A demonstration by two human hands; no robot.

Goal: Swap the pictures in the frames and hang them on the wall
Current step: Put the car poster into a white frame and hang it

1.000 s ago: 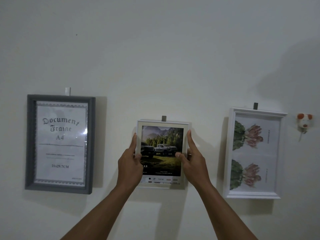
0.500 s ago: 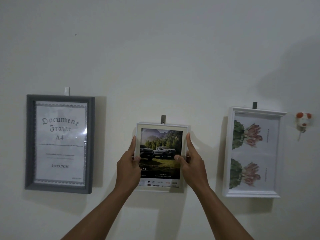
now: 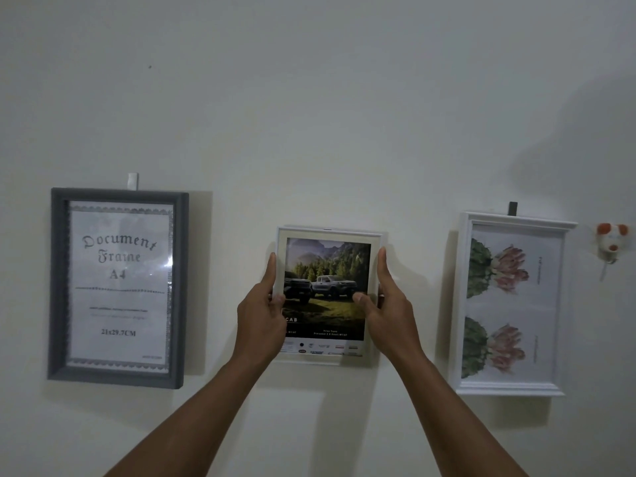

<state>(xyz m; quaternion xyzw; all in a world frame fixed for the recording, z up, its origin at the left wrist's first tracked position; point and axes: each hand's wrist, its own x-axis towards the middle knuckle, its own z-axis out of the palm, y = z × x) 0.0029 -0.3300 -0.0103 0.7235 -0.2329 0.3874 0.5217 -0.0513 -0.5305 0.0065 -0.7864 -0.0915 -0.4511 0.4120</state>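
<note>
- small white frame with truck picture upright against wall, centre, between the two hung frames, apart from both
- left hand grips its left edge: thumb pressed on the front, index finger straight up along the side, other fingers behind, can't tell
- right hand same on the right edge: thumb tip on the picture, index straight up the side, rest hidden
- grey frame hangs at left, "Document Frame A4" insert, white tab above
- tall white frame hangs at right, two flower prints, dark tab above
- mouse ornament on wall, near that frame's top right corner
</note>
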